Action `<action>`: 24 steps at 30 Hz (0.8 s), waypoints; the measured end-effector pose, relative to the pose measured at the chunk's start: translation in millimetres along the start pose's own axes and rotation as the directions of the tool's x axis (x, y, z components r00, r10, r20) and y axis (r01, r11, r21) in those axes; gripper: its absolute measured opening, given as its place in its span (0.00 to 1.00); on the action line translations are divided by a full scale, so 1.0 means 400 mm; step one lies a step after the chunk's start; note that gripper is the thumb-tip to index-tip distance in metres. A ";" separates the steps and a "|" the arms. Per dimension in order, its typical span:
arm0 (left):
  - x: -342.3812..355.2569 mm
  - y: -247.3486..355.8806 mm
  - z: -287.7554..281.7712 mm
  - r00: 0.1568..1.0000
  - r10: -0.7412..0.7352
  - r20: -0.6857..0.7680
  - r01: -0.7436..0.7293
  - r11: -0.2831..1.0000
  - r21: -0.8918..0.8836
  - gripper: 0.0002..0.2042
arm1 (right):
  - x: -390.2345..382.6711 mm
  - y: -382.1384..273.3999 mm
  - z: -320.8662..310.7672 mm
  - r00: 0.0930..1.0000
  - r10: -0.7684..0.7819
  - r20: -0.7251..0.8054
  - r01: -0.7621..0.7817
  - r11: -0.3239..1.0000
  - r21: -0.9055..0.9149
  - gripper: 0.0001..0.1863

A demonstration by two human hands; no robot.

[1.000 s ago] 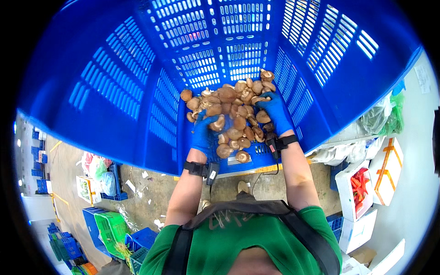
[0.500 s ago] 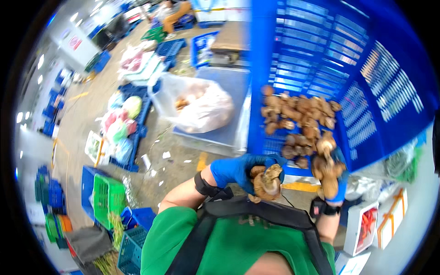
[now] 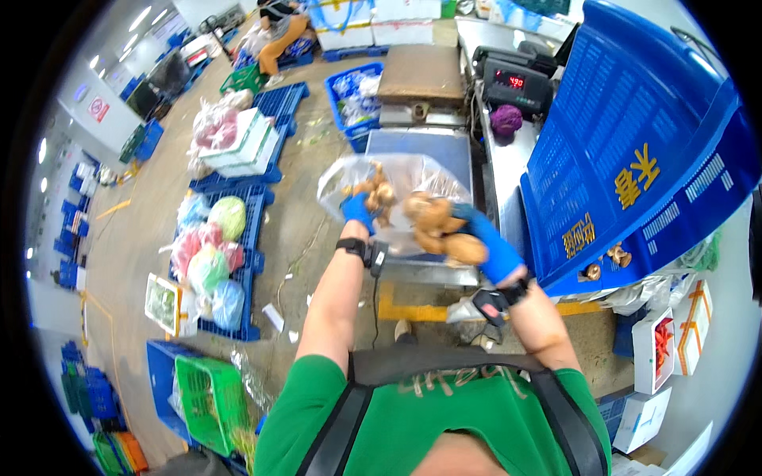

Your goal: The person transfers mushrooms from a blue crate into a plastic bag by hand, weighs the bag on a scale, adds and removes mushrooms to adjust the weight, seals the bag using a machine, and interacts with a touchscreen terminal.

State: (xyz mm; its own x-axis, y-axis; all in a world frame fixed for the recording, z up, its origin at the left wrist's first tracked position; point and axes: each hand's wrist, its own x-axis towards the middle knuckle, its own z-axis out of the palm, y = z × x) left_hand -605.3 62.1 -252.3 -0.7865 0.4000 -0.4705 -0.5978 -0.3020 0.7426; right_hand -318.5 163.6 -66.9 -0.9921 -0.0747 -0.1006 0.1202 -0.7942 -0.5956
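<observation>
My blue-gloved left hand (image 3: 357, 208) holds a cluster of brown mushrooms (image 3: 381, 194) over a translucent plastic bag (image 3: 337, 178), which lies open on a flat metal platform (image 3: 417, 143). My right hand (image 3: 488, 246), also gloved, is closed round a larger, motion-blurred handful of mushrooms (image 3: 444, 230) above the bag's right side. Both hands are low over the bag; whether their fingertips touch it I cannot tell. A tall blue crate (image 3: 571, 119) leans at the right, with a few mushrooms (image 3: 619, 254) visible near its bottom.
Behind the platform are a scale (image 3: 516, 83), a purple vegetable (image 3: 506, 120) and a blue basket (image 3: 353, 95). Pallets with bagged produce (image 3: 230, 218) line the left; a green crate (image 3: 210, 397) is lower left. Foam boxes (image 3: 651, 357) stand right. A seated person (image 3: 274, 47) is at the back.
My view has swung toward the bag and platform. Both hands, inside the crate a second ago, have lifted out with mushrooms and moved left over the bag. The crate now sits further right.
</observation>
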 end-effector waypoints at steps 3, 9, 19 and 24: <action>0.068 -0.015 -0.087 1.000 0.003 -0.014 -0.004 0.999 -0.047 0.10 | 0.221 0.072 -0.032 0.937 -0.347 0.045 0.290 0.696 -0.657 0.20; 0.066 -0.034 -0.070 0.992 -0.044 -0.117 0.051 0.997 0.065 0.13 | 0.552 0.164 -0.361 0.959 -0.115 -0.258 0.147 0.983 0.110 0.19; 0.279 -0.031 -0.036 0.844 0.312 0.437 -0.532 0.383 0.755 0.23 | 0.536 -0.032 -0.420 0.868 -0.244 -0.432 -0.492 -0.322 -0.808 0.36; 0.198 0.029 0.151 0.980 0.131 0.151 -0.191 0.390 0.901 0.36 | 0.373 -0.129 -0.476 0.658 -0.676 -0.332 -0.692 -0.369 -0.620 0.29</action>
State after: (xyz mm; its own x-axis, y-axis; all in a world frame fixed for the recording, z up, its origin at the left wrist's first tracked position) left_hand -665.2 142.5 -252.2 -0.8256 0.4831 -0.2916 0.0570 0.5855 0.8087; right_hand -466.0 308.4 -202.8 -0.7222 0.6879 0.0720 0.6643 0.7188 -0.2051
